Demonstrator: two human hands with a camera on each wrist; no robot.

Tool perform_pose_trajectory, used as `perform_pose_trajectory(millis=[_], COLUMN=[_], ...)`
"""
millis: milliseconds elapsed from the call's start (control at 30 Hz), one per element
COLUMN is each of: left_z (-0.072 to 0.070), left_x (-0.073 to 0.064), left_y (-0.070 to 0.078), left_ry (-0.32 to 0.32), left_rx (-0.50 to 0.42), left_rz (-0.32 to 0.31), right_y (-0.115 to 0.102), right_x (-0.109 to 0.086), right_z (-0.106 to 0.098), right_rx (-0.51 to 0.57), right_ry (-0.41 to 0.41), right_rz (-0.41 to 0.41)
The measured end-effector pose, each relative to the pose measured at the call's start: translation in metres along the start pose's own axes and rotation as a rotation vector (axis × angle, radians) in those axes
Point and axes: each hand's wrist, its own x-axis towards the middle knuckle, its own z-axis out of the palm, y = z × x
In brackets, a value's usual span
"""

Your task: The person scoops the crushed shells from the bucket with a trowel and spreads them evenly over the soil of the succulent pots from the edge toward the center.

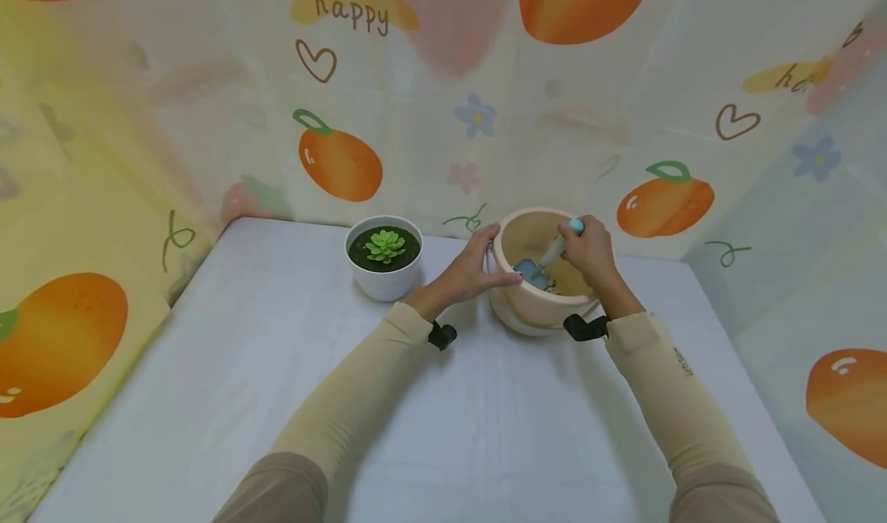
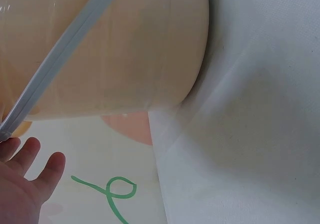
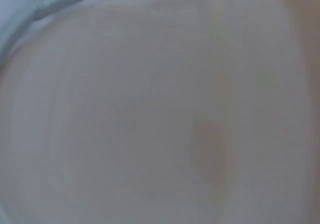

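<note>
- Over the round cream bucket [image 1: 528,307], the right hand [image 1: 591,255] is gripping a blue-bladed shovel [image 1: 553,252].
- Inside, its blade [image 1: 530,272] is apparently touching small bits [image 1: 552,285].
- Alongside, the left hand [image 1: 473,267] is touching the bucket, thumb spread wide.

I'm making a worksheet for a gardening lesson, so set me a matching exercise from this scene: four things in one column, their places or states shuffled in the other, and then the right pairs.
Things
1. Toy shovel
2. Succulent
3. Left hand
4. Right hand

Places or states
A. Touching the left side of the cream bucket
B. Gripping a handle
C. Growing shape, green, in a white pot
D. Blue blade lowered inside the bucket

Right pairs: 1-D, 2-C, 3-A, 4-B
</note>
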Motion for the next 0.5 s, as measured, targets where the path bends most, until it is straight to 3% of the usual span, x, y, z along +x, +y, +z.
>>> perform_pose_trajectory(millis=[267,500], left_z=[0.0020,-0.0009], left_x=[-0.0017,-0.0028], left_y=[-0.0005,-0.0012], left_ry=[0.009,-0.005], left_rx=[-0.008,-0.001], left_rz=[0.007,0.002], right_y=[0.0045,0.0037], right_x=[0.0007,0.0038], right_z=[-0.0063,-0.0012], right_rx=[0.135,0.126], right_ry=[-0.035,-0.043], right_rz=[0.075,0.091])
